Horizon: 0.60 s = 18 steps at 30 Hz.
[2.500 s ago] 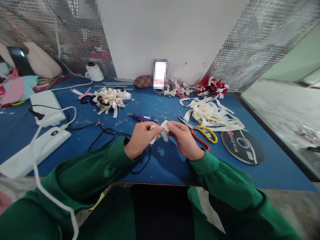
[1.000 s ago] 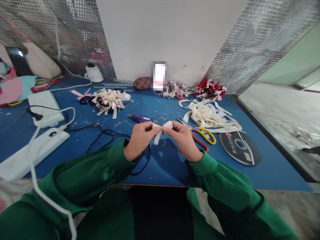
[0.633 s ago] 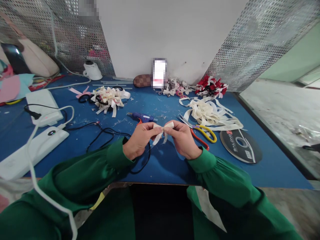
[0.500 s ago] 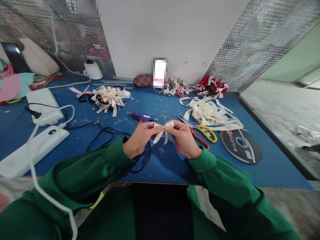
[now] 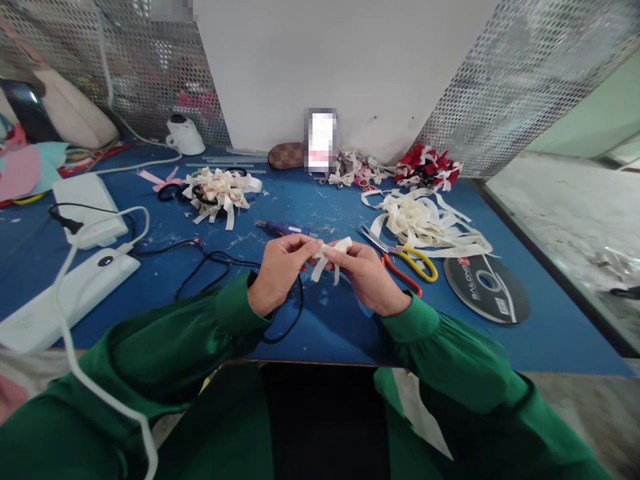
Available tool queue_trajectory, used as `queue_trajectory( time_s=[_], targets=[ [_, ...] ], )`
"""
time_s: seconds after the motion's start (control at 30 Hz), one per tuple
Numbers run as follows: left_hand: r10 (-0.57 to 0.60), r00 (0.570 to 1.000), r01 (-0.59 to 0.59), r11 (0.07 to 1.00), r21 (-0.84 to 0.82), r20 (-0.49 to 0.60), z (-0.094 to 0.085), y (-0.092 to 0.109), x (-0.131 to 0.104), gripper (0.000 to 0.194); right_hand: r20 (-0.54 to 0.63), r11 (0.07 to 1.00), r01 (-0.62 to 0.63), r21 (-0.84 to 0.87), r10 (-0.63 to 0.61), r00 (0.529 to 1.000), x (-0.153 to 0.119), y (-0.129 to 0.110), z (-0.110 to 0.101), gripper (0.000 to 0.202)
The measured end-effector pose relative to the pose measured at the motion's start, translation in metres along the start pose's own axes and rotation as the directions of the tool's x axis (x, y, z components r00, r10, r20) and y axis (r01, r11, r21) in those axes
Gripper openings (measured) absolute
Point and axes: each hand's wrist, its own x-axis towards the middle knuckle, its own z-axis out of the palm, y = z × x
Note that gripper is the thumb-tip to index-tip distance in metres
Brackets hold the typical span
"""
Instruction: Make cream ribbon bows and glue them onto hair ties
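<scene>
Left hand (image 5: 281,272) and right hand (image 5: 369,275) are fingertip-gripping one cream ribbon bow (image 5: 319,269) above the blue table (image 5: 325,333); pinching close to its middle, leaving both tails free, is probably working best. One glue gun (image 5: 284,229), one pair of scissors (image 5: 391,249) and one reel (image 5: 506,288) are lying nearby; heaped ribbons (image 5: 415,220) are overlapping too much for counting.

Green sleeves (image 5: 175,350) with snug cuffs (image 5: 238,300)

Both sleeves are long, deep green and loose, with soft folds and a faint sheen. Each narrows into a plain, wide cuff at the wrist, and small gathers show above the right one. Black cloth (image 5: 330,427) covers the middle of the body, flanked by green cloth (image 5: 225,433). The fingers (image 5: 306,253) are bare.
</scene>
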Motion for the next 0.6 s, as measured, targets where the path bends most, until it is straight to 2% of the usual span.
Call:
queue_trajectory(
  time_s=[0.13,0.47,0.6],
  targets=[
    [0.000,1.000,0.000,1.000,-0.009,-0.011,-0.0007,-0.0015,0.0013,0.018,-0.007,1.000,0.000,-0.022,0.000,1.000,0.0003,0.0028,-0.0006,0.027],
    [0.003,1.000,-0.003,0.998,0.062,-0.007,-0.0006,-0.0060,0.0022,0.020,0.113,0.996,-0.002,-0.087,0.011,0.994,-0.0035,-0.0039,0.0024,0.031],
    [0.086,0.996,-0.079,0.983,0.165,-0.037,-0.0011,-0.0043,0.0014,0.021,0.070,0.995,0.026,-0.101,-0.019,0.997,-0.0041,-0.0018,0.0015,0.028]
  ],
)
